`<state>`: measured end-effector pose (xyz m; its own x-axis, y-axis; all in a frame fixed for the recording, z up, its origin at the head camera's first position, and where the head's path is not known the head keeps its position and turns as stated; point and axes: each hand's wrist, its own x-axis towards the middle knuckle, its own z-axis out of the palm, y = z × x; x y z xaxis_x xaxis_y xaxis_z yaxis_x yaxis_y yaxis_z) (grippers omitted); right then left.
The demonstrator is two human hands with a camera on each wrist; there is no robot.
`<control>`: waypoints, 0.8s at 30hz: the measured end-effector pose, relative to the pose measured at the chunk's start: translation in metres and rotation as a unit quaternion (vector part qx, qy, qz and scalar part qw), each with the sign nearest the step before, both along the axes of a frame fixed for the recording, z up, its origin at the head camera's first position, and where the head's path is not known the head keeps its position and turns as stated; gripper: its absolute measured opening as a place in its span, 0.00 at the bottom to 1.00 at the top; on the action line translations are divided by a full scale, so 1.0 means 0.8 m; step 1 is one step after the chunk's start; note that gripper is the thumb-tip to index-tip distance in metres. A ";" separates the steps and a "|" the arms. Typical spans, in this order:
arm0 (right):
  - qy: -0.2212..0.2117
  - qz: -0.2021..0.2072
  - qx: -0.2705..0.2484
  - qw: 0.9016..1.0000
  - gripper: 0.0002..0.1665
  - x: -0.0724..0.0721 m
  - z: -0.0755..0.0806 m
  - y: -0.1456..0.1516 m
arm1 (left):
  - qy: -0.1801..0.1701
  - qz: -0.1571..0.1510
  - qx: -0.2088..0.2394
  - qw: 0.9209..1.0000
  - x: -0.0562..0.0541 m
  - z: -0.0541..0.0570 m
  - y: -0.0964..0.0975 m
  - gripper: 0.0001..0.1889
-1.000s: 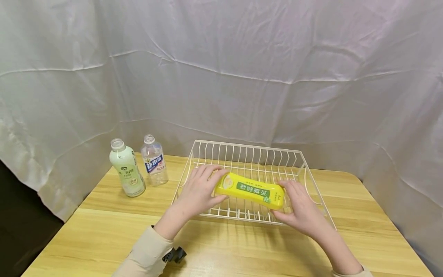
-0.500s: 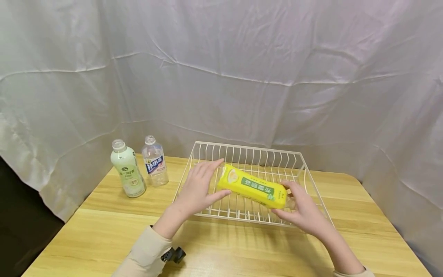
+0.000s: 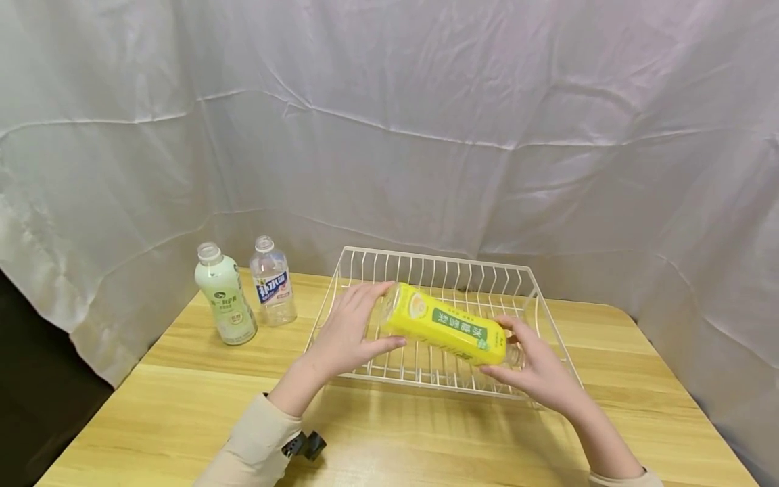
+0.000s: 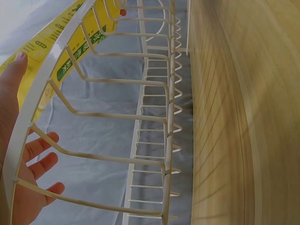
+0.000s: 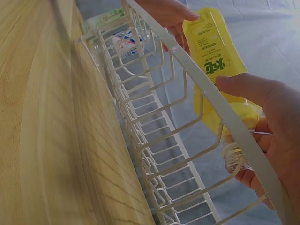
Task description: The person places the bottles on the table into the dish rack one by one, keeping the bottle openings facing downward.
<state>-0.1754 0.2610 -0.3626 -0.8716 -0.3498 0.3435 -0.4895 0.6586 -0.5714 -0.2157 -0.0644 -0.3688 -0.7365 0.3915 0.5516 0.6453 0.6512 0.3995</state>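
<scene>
A bottle with a yellow label (image 3: 450, 326) is held slantwise over the white wire dish rack (image 3: 438, 260), its clear neck toward the right. My right hand (image 3: 538, 368) grips it near the neck, with the thumb across the label in the right wrist view. At the base end, my left hand (image 3: 341, 338) has its fingers spread and fairly straight, fingertips and thumb right beside the bottle. In the left wrist view, the fingers of the left hand (image 4: 28, 183) show behind the rack wires and the thumb overlaps the yellow label.
On the left of the wooden table (image 3: 201, 419) stand two uncapped bottles, a pale green bottle (image 3: 228, 301) and a clear bottle with a blue-and-white label (image 3: 274, 287). A grey curtain (image 3: 389, 135) hangs behind and at the sides.
My left hand has loosened from the bottle's base, its fingers straighter. The bottle has turned, raising the base end and showing more of its clear neck at the right hand.
</scene>
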 end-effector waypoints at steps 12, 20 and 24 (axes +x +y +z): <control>0.016 -0.001 0.026 1.000 0.42 -0.003 -0.005 -0.002 | 0.001 -0.024 0.014 1.000 0.001 0.003 0.000 0.45; 0.015 0.007 0.049 0.999 0.44 -0.003 -0.008 -0.005 | 0.029 -0.040 0.021 0.999 0.002 0.002 -0.002 0.42; 0.031 0.011 0.071 0.997 0.45 -0.003 -0.008 -0.006 | 0.031 -0.042 0.020 0.998 0.002 0.002 -0.002 0.41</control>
<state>-0.1780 0.2562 -0.3688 -0.8422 -0.4169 0.3419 -0.5356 0.7202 -0.4410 -0.2138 -0.0661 -0.3672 -0.6657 0.4268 0.6121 0.7214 0.5779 0.3816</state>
